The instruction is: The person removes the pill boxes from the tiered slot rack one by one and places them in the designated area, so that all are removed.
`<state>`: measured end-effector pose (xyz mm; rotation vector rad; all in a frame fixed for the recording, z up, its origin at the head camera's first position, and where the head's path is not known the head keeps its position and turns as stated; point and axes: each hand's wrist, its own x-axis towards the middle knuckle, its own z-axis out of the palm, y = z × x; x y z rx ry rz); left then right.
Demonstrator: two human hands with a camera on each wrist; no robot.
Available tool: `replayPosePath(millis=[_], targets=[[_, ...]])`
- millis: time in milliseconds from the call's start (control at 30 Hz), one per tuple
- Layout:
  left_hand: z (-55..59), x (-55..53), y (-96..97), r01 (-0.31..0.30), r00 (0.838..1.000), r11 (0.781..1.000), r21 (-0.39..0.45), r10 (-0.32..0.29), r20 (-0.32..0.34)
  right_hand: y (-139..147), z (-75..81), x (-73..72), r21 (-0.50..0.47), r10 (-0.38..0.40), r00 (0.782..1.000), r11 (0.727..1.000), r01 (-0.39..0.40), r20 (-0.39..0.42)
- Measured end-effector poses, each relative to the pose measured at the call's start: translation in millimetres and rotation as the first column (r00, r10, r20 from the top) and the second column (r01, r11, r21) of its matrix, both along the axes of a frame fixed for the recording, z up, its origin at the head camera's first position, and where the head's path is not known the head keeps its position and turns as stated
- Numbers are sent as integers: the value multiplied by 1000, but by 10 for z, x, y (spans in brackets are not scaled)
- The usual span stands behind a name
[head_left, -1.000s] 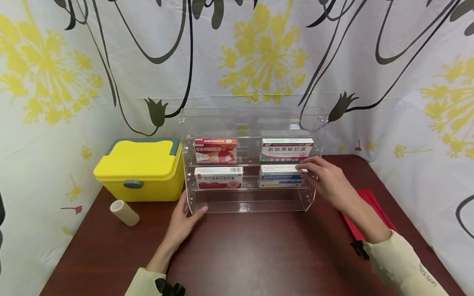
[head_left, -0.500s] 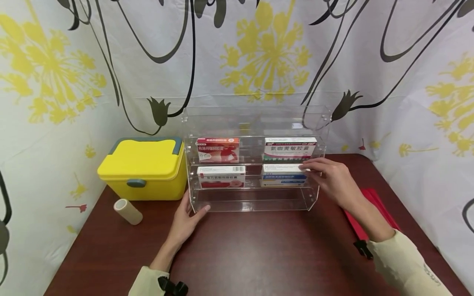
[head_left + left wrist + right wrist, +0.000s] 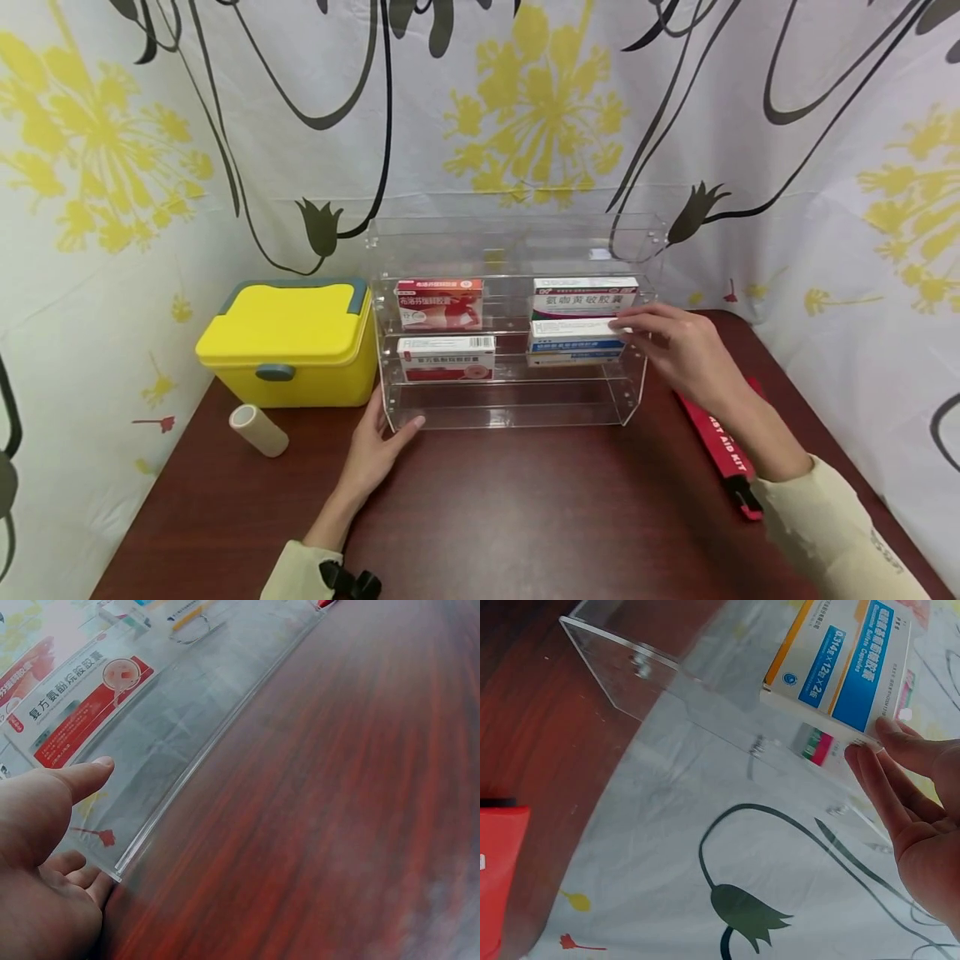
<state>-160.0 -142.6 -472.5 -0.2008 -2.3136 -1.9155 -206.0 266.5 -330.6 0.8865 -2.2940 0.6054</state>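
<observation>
A clear acrylic display rack (image 3: 506, 417) stands on the table with medicine boxes on its tiers. My right hand (image 3: 686, 354) pinches the right end of a blue-and-white medicine box (image 3: 576, 340) between thumb and fingers. In the right wrist view, this capsule box (image 3: 840, 667) has an orange edge, and the right hand (image 3: 922, 802) is at its corner. My left hand (image 3: 375, 450) holds the rack's lower left corner. In the left wrist view, the left hand's thumb (image 3: 86, 778) lies in front of the side panel, and other fingers (image 3: 75, 874) curl outside it.
The rack also bears a red box (image 3: 440, 305), a white-and-red box (image 3: 447, 360) and a white-and-green box (image 3: 585, 293). Left of it stand a yellow lidded case (image 3: 288, 350) and a beige roll (image 3: 258, 431). A red first aid kit pouch (image 3: 716, 442) lies at right.
The right hand has raised the blue-and-white box slightly, so it now overlaps the lower part of the box behind. The left hand keeps its place at the rack's corner.
</observation>
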Motion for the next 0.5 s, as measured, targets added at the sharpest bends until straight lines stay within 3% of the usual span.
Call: replayPosePath(millis=[367,500], targets=[[-6,10,-10,5,1000,1000,-22,-5,8,40,403,195,-42,8,999,999,-10,-48],[-8,6,-12,5,1000,1000,-27,-5,8,71,484,320,-12,35,999,999,-35,-19]])
